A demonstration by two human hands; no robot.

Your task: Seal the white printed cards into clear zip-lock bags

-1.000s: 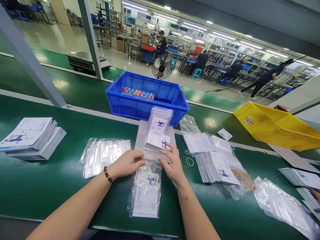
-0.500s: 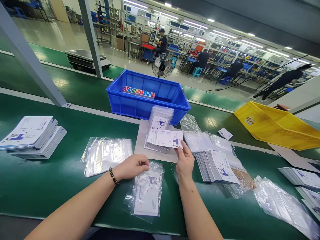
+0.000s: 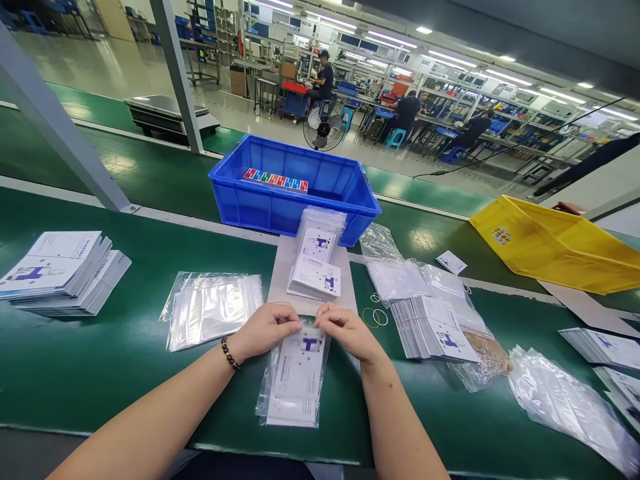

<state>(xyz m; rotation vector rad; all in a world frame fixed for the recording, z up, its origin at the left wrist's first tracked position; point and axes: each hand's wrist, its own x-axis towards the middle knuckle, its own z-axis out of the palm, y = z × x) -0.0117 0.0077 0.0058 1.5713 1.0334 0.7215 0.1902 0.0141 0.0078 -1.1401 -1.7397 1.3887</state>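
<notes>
Your L hand (image 3: 273,327) and R hand (image 3: 347,330) meet over the far end of a clear, flat plastic bag (image 3: 273,390) w/ a white, purple-printed paper leaflet (image 3: 295,380) in it. The bag's on your side of the blue rectangular plastic crate (image 3: 290,217), on the green surface (image 3: 150,393). Its long axis runs from you twd the crate, far end a touch to the R. It lies nearer you than both hands; neither's clearly closer, L at the far L corner, R at the far R.

L thumb & fingers are clamped on the bag's far edge; R's are too, tho can't tell if the leaflet's edge is caught as well. The leaflet looks flat, print showing thru shiny, loose film that's wider on the L.

Btwn hands & crate: a white leaflet stack (image 3: 315,277) on a pale flat card sheet (image 3: 277,280). Near side of crate, to the L: flat empty clear bags (image 3: 215,310). Near side, to the R: thin rubber bands (image 3: 381,317), then a banded leaflet bundle (image 3: 440,330).
</notes>
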